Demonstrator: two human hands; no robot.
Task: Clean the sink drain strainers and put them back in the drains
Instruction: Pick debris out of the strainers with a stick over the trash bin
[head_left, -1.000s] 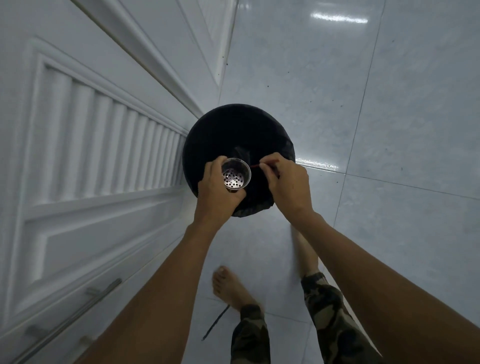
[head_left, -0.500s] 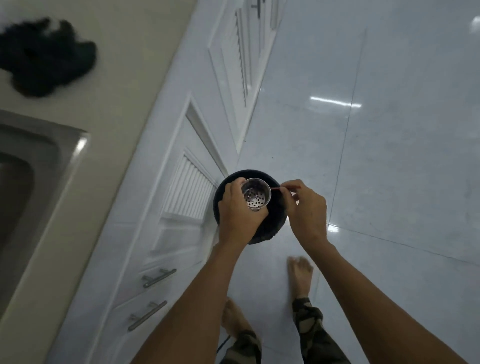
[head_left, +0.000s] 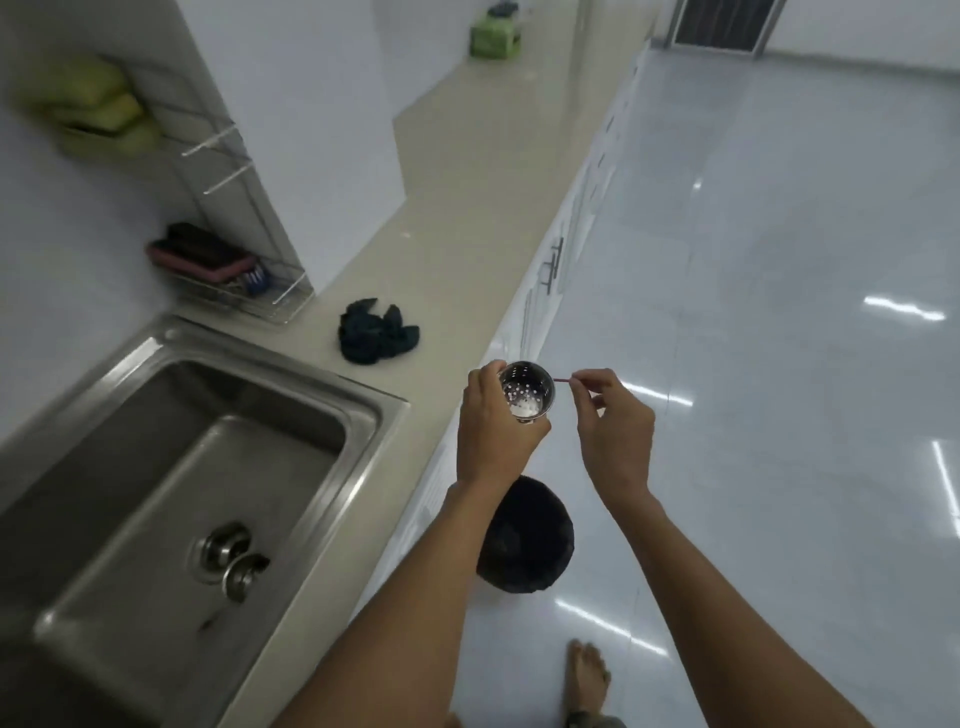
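Starting left: a steel sink, a metal stopper lying at its drain, a dark cloth on the counter. The left hand grips the perforated strainer past the counter edge. The right hand pinches a thin red stick just beside its rim, with a black bin below.

Perforated steel strainer cup, tilted, held in left hand, second metal strainer piece lying in sink basin
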